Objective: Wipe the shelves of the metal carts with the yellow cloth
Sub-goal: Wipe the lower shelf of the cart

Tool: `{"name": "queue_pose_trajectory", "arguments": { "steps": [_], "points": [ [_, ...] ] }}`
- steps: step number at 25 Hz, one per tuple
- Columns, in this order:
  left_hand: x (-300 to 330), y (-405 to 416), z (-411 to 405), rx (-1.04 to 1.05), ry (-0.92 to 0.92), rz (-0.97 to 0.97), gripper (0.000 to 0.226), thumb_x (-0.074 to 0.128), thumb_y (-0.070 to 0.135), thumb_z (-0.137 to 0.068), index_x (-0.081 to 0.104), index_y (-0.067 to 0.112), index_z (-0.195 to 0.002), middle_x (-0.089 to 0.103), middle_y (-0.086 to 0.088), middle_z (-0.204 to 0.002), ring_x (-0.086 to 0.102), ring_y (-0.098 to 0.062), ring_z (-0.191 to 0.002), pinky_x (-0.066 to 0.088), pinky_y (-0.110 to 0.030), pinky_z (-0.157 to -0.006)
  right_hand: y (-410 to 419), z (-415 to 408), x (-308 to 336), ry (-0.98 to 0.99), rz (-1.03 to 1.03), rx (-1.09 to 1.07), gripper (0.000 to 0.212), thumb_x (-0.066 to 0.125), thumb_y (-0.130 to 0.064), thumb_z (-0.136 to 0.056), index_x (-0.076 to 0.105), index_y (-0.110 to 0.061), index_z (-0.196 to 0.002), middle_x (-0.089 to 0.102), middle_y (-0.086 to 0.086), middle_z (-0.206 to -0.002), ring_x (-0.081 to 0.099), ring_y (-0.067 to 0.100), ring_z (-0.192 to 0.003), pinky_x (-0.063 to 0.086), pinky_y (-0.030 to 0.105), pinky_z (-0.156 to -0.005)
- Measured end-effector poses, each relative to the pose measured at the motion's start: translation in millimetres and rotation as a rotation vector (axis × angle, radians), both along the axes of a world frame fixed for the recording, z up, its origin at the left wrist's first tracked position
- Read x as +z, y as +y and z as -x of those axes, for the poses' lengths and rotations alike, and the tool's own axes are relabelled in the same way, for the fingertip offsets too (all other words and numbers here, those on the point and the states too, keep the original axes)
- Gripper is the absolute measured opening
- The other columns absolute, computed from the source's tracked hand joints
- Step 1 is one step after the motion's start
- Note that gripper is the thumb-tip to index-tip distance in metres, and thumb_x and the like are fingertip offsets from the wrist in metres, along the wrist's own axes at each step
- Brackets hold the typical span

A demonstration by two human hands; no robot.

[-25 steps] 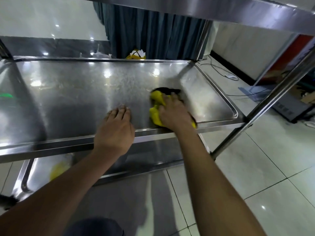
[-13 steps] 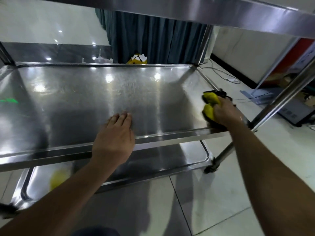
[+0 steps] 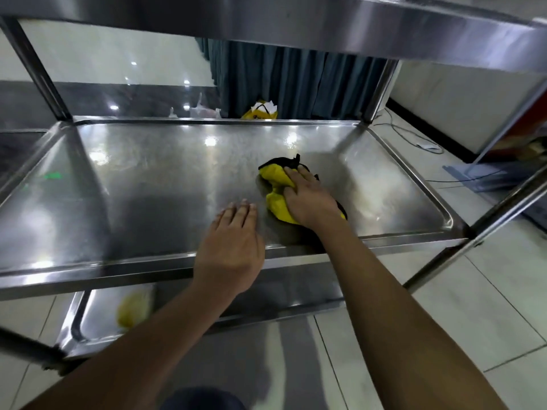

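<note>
The metal cart (image 3: 296, 28) fills the room in front of the person: brushed steel, three tiers, each shelf a shallow tray with a raised rolled rim and rounded corners. The middle shelf (image 3: 148, 187) is the one being worked, its surface bright with ceiling-light reflections and faintly mottled. The lower shelf (image 3: 97, 315) mirrors a yellow smear near its left end. The left hand (image 3: 233, 247) lies flat over the near rim, fingers straight and together, holding nothing; I take it as a brace to steady the cart. The right hand (image 3: 310, 199) presses down on the yellow cloth (image 3: 276, 187), fingers bent over the bunched fabric, right of centre on the middle shelf. The cloth looks soft, crumpled, edged in black.
</note>
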State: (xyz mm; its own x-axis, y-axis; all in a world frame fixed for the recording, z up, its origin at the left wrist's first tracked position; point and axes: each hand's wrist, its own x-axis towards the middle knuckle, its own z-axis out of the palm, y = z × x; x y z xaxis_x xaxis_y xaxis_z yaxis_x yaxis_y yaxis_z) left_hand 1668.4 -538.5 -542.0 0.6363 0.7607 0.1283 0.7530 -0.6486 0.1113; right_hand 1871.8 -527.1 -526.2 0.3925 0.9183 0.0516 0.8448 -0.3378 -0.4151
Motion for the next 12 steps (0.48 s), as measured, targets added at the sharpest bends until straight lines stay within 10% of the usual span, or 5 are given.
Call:
{"name": "queue_pose_trajectory", "arguments": {
  "steps": [4,12],
  "points": [
    [-1,1,4,-0.010,-0.029,0.019,0.061,0.016,0.037,-0.105,0.015,0.013,-0.161,0.016,-0.007,-0.169,0.014,-0.022,-0.156,0.012,-0.038,-0.128,-56,-102,8,-0.065,-0.027,-0.194,0.048,0.053,-0.031,-0.098,0.049,-0.025,-0.145,0.051,0.012,-0.148,0.049,0.031,-0.133,0.036,0.044,-0.117],
    [-2,-6,2,0.003,-0.015,-0.054,0.060,0.010,0.033,-0.106,0.013,0.008,-0.161,0.015,-0.012,-0.168,0.014,-0.027,-0.156,0.014,-0.040,-0.127,-67,-107,13,-0.071,0.030,-0.338,0.052,0.046,-0.022,-0.103,0.038,-0.012,-0.153,0.034,0.019,-0.158,0.031,0.039,-0.145,0.027,0.049,-0.119]
  ]
}}
